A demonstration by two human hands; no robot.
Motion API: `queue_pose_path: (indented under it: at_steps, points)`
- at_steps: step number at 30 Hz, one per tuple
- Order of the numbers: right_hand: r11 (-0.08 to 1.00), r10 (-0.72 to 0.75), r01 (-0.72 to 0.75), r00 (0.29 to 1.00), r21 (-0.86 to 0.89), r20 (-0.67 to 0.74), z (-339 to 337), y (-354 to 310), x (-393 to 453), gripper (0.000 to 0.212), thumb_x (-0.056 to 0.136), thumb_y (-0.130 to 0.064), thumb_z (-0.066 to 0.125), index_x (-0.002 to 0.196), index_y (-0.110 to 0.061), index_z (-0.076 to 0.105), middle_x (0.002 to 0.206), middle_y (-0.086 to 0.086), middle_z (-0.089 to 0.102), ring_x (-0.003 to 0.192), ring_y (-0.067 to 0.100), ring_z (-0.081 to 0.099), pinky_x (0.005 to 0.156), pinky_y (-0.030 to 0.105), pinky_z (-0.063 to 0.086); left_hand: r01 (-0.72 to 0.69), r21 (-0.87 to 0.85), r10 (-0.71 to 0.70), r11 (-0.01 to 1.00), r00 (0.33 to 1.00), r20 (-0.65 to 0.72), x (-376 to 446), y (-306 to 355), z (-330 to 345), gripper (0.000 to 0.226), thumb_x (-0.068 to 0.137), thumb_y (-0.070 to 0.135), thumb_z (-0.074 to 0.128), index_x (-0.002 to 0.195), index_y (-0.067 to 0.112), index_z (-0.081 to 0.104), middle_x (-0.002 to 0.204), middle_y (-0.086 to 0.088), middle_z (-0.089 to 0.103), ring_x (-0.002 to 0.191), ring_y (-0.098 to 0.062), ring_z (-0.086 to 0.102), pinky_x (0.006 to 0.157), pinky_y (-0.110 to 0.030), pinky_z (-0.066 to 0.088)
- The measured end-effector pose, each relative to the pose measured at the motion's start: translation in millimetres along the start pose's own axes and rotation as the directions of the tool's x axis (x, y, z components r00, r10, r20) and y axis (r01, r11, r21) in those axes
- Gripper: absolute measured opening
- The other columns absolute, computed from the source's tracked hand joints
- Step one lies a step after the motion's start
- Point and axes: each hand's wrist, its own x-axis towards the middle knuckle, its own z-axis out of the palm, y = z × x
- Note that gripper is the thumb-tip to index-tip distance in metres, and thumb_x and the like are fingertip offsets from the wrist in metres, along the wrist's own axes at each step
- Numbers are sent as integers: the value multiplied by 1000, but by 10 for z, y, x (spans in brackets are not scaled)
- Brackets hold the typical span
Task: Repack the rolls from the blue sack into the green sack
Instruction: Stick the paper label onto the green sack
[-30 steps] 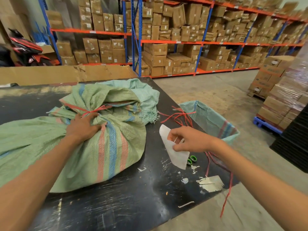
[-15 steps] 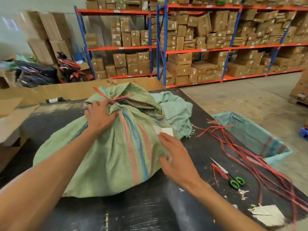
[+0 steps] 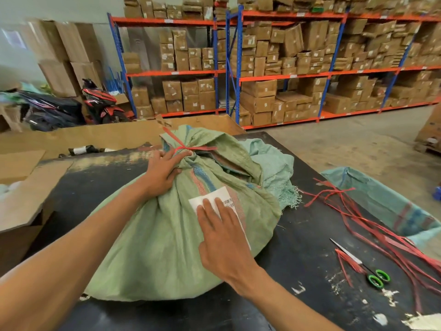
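A full green woven sack (image 3: 155, 247) lies on the black table (image 3: 298, 271), its neck tied with red string (image 3: 183, 147). My left hand (image 3: 162, 170) grips the sack just below the knot. My right hand (image 3: 222, 235) lies flat, fingers spread, on a white barcode label (image 3: 222, 195) and presses it against the sack's side. A limp pale blue sack (image 3: 272, 163) is crumpled behind the green one. No rolls show.
Another blue sack (image 3: 386, 204) hangs open at the table's right edge. Loose red strings (image 3: 372, 225) and green-handled scissors (image 3: 372, 275) lie on the table's right side. Paper scraps (image 3: 420, 322) sit near the front corner, cardboard (image 3: 26, 199) stands left, and box-filled shelves (image 3: 286, 75) stand behind.
My right hand carried the white label from beside the scissors onto the green sack and now presses it flat. My view turned left. The left hand stayed at the neck.
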Motion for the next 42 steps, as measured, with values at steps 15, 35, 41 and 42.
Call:
queue_pose_path:
  at_steps: [15,35,41,42]
  points:
    - [996,-79,78,997,50,18,237,153,-107,81,86,-63,45,156,-37,15,167,2,-2,152,25,-13,123,46,-1,25,-264,-18,964,999,29,-41,117,-105,64,90,65,25,135,30,54,133,-1,55,120,-31,50,100,-54,41]
    - [960,9,-48,990,275,142,-16,11,-360,80,87,-43,43,157,-35,6,166,-4,-8,152,21,-15,124,40,-4,248,-463,-320,851,944,-84,-541,574,-99,63,77,66,65,114,20,44,113,-2,52,103,-22,54,83,-38,46]
    - [858,23,-156,964,490,267,-250,176,-395,68,95,-27,45,157,-29,17,165,-13,2,152,7,-1,121,25,3,286,-322,-224,902,950,216,-923,273,32,56,79,53,72,118,29,41,118,-2,58,108,-26,56,91,-42,46]
    - [860,-16,-143,952,490,306,-286,220,-408,71,94,-30,45,158,-29,14,165,-13,-1,151,6,-3,123,27,3,265,-333,-219,905,961,169,-958,243,48,47,84,41,71,120,27,44,115,-3,60,105,-28,58,87,-41,46]
